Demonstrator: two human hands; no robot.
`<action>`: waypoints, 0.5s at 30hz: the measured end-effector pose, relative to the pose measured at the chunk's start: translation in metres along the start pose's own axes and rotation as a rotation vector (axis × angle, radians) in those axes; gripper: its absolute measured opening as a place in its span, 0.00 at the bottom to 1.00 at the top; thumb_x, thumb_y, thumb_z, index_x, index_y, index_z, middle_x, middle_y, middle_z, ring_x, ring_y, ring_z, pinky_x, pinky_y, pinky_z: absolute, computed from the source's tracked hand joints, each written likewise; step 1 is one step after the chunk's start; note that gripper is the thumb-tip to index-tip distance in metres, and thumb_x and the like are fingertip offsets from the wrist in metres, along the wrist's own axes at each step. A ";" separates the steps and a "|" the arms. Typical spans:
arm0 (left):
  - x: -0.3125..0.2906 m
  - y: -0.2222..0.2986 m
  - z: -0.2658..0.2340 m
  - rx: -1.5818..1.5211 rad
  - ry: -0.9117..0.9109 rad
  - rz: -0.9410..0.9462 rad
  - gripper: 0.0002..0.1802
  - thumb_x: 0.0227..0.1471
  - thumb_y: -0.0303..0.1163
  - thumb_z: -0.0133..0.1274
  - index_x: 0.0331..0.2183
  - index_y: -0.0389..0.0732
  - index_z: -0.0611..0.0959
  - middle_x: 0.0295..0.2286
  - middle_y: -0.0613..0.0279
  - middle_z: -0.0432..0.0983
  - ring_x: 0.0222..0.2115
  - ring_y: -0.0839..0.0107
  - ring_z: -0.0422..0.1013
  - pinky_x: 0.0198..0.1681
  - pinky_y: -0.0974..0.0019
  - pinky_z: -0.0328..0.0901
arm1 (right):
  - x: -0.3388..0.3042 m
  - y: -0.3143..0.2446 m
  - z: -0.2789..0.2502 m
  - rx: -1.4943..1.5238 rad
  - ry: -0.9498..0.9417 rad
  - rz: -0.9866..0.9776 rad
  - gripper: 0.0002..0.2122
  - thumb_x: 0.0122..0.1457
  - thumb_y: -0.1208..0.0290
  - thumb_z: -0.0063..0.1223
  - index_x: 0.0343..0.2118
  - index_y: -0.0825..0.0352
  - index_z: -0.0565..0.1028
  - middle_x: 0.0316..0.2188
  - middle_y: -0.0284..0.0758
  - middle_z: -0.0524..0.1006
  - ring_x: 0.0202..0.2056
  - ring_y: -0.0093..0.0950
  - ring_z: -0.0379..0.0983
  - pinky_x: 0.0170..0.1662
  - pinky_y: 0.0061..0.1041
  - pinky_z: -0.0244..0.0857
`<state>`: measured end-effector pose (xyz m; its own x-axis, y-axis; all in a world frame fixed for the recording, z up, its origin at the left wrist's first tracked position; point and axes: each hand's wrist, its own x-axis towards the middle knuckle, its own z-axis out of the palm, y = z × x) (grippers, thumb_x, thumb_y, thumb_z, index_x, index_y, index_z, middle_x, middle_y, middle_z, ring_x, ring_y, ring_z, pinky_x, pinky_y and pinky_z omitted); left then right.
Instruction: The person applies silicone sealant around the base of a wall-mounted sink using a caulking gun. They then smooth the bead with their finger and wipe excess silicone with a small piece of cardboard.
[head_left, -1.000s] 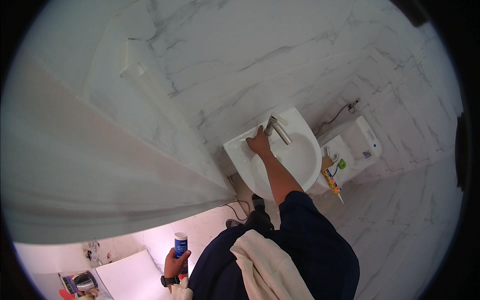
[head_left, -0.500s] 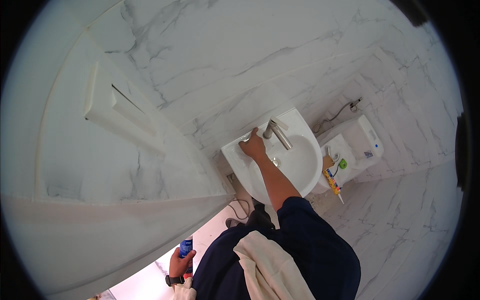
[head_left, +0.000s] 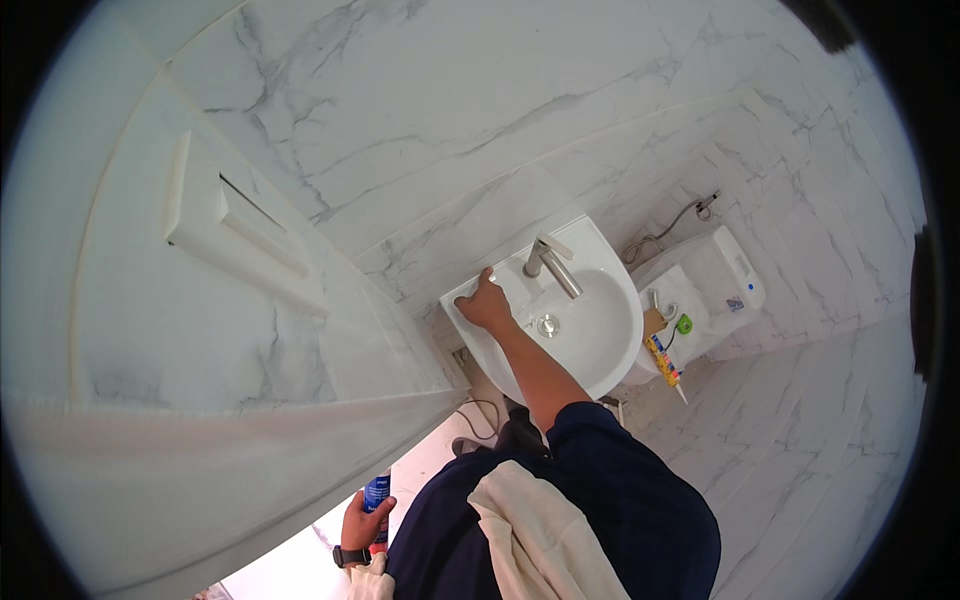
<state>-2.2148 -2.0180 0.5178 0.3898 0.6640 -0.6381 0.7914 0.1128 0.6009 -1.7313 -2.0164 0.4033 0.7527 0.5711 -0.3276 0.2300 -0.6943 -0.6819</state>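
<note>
The right hand (head_left: 487, 303) rests palm down, fingers loosely curled and holding nothing visible, on the back left rim of a white wall-mounted basin (head_left: 610, 345), just beside the steel tap (head_left: 550, 263). The left hand (head_left: 366, 519) hangs low by the hip, gripping a blue spray can (head_left: 377, 495). A pale cloth (head_left: 540, 540) lies over the person's shoulder. White marble-veined tiles (head_left: 420, 130) cover wall and floor; a toilet cistern (head_left: 715, 280) stands near the basin.
</note>
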 end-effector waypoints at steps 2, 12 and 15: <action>0.000 -0.002 0.000 0.000 -0.009 -0.002 0.26 0.50 0.49 0.69 0.36 0.35 0.81 0.27 0.60 0.81 0.27 0.72 0.75 0.34 0.66 0.70 | -0.003 -0.004 0.007 -0.048 0.018 -0.023 0.52 0.48 0.58 0.60 0.65 0.89 0.44 0.33 0.53 0.82 0.41 0.47 0.80 0.45 0.34 0.75; 0.001 -0.018 -0.001 -0.036 -0.040 -0.050 0.26 0.49 0.49 0.69 0.35 0.35 0.81 0.26 0.60 0.80 0.26 0.72 0.75 0.33 0.65 0.70 | -0.029 -0.014 0.009 0.413 -0.348 -0.048 0.33 0.52 0.70 0.53 0.63 0.75 0.66 0.23 0.41 0.78 0.26 0.30 0.75 0.28 0.28 0.68; 0.003 -0.012 -0.002 -0.055 -0.105 -0.033 0.26 0.48 0.49 0.70 0.35 0.36 0.81 0.25 0.60 0.80 0.26 0.72 0.74 0.33 0.65 0.69 | -0.060 0.002 -0.030 0.839 -0.662 0.085 0.28 0.53 0.76 0.49 0.60 0.72 0.71 0.21 0.35 0.73 0.21 0.23 0.68 0.23 0.24 0.60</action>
<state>-2.2246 -2.0155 0.5094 0.4137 0.5785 -0.7030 0.7785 0.1755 0.6026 -1.7576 -2.0645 0.4412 0.2037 0.8340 -0.5129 -0.4944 -0.3645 -0.7891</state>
